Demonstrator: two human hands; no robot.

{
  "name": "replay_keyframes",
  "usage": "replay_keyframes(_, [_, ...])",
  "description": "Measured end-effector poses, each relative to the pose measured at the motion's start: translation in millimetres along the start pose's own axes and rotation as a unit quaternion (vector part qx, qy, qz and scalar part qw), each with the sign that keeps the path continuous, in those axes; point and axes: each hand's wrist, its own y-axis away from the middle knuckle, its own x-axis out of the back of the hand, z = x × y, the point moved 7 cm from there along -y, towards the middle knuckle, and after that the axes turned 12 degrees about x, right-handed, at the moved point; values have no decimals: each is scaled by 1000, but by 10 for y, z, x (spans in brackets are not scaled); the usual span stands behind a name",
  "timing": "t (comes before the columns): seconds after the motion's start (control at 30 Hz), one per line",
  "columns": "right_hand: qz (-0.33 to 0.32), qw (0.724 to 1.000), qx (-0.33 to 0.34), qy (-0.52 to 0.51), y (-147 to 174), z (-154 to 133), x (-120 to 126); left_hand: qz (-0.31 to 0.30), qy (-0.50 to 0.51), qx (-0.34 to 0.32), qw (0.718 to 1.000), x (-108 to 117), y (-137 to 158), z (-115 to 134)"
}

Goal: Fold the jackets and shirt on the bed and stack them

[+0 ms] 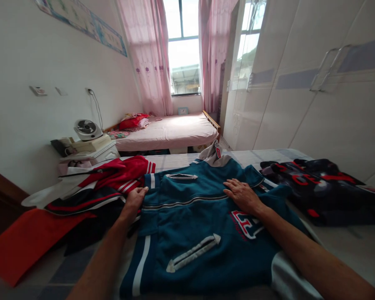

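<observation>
A teal zip-up jacket (pixel 187 216) lies spread in front of me, its zip running across from left to right. It has white-edged pockets, a letter patch on the chest and a grey hood lining at the far side. At the jacket's striped left hem, my left hand (pixel 136 200) is closed, pinching the edge near the zip's end. My right hand (pixel 240 193) lies flat on the cloth near the zip's upper end, fingers stretched out, just beyond the letter patch. The part of the hem under my left fingers is hidden.
Left of the jacket lie red, white and black clothes (pixel 112 179) and an orange-red piece (pixel 34 241). A dark garment with red letters (pixel 321 187) rests at right. Beyond stand a pink-sheeted bed (pixel 175 131), a small fan (pixel 88 129) and a white wardrobe (pixel 300 112).
</observation>
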Motion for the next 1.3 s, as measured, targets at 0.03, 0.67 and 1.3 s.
replay_keyframes(0.03, [-2,1000,1,1,0,1,-3,-9,-9,-3,1000,-31,7,11])
replay_keyframes(0.67, [-13,1000,17,-3,-1,18,-10,53,-553,-229,800,68,439,264])
replay_keyframes(1.3, [-5,1000,-5,-17,-13,0,50,59,-90,-96,990,-82,68,57])
